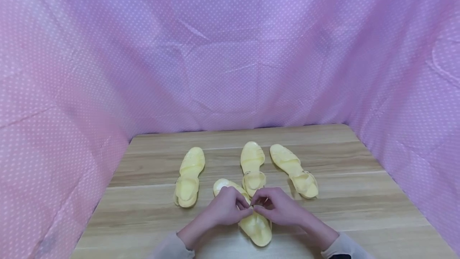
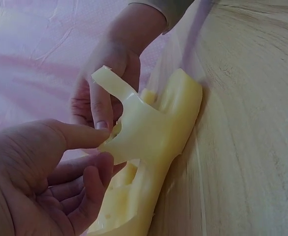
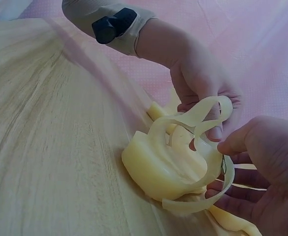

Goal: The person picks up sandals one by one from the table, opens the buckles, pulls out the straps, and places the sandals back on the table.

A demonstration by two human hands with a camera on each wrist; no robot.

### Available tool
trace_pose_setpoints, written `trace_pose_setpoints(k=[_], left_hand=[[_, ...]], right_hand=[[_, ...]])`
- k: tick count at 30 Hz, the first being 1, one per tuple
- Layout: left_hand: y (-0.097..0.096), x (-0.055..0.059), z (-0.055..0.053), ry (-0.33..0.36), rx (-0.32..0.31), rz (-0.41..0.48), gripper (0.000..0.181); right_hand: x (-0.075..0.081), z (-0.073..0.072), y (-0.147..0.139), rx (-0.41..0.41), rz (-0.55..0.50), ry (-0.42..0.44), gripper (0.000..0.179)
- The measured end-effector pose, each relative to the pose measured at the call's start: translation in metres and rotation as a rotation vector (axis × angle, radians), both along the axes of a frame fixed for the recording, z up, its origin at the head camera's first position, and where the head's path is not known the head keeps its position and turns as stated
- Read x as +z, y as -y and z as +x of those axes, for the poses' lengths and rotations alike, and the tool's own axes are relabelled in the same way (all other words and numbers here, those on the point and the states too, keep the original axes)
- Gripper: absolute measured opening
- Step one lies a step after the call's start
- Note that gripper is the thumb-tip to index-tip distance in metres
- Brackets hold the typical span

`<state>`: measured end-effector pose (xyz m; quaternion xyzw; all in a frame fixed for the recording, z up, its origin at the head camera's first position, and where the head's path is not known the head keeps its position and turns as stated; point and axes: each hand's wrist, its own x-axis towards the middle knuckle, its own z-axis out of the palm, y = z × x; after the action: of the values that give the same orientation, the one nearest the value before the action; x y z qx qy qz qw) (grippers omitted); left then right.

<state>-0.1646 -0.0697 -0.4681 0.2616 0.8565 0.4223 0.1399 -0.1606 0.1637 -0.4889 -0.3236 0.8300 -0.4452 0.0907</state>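
A pale yellow jelly sandal (image 1: pixel 259 233) lies at a slant on the table near its front edge, toe to the far left. My left hand (image 1: pixel 228 207) pinches its ankle strap between thumb and finger from the left. From the right, my right hand (image 1: pixel 282 208) pinches the strap too, the fingertips of both hands almost meeting over the sandal. In the right wrist view a small metal buckle (image 3: pixel 224 164) shows by the right fingers, and the strap (image 3: pixel 222 105) loops up. A loose strap end (image 2: pixel 104 76) sticks up in the left wrist view. Fingers partly hide the buckle.
Three more yellow sandals lie on the wooden table (image 1: pixel 151 163): a left one (image 1: pixel 193 161), a middle one (image 1: pixel 252 155) just beyond my hands, and a right one (image 1: pixel 285 159) at a slant. Pink dotted cloth (image 1: pixel 230 71) hangs behind and at both sides.
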Motion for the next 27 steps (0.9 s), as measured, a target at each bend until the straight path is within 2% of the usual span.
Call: trace_pose_setpoints(k=[12, 18, 27], left_hand=[[0.0042, -0.0021, 0.0020, -0.001, 0.021, -0.028, 0.007], [0.0014, -0.0023, -0.0019, -0.041, 0.024, -0.008, 0.006], [0.0025, -0.0054, -0.0005, -0.030, 0.044, 0.009, 0.006]], right_hand=[[0.0003, 0.0016, 0.0015, -0.010, 0.001, 0.013, 0.007], [0.0006, 0.0009, 0.0010, -0.018, 0.005, 0.013, 0.011], [0.0021, 0.0018, 0.0014, -0.015, 0.000, 0.034, 0.009]])
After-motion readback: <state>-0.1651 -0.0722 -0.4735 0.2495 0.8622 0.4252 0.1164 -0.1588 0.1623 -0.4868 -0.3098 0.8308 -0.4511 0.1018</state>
